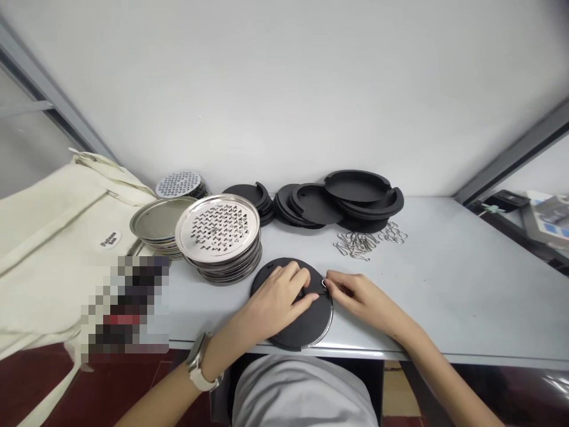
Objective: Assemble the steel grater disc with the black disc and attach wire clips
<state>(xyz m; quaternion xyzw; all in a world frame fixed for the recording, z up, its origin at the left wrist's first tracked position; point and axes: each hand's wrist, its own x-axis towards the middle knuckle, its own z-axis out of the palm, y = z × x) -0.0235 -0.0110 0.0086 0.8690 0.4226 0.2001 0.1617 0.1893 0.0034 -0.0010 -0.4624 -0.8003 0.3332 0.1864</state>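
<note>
A round black disc (297, 333) with a thin shiny metal rim along its right side lies flat at the table's front edge. My left hand (280, 296) rests on top of it, fingers curled and pressed down, thumb pointing right; what lies under the fingers is partly hidden. At the disc's right edge, my right hand (358, 296) pinches a small metal loop (324, 284) between thumb and index finger. Whether the loop is a ring or part of a clip is too small to tell. A small slot shows near the disc's upper left edge.
Left of the disc stand stacks of perforated metal grater discs (217, 228) and plain metal discs (162, 219). Several black round holders (355, 187) are piled by the wall. Loose metal clips (355, 244) and rings (393, 233) lie on the table. A cream bag (53, 249) covers the left side.
</note>
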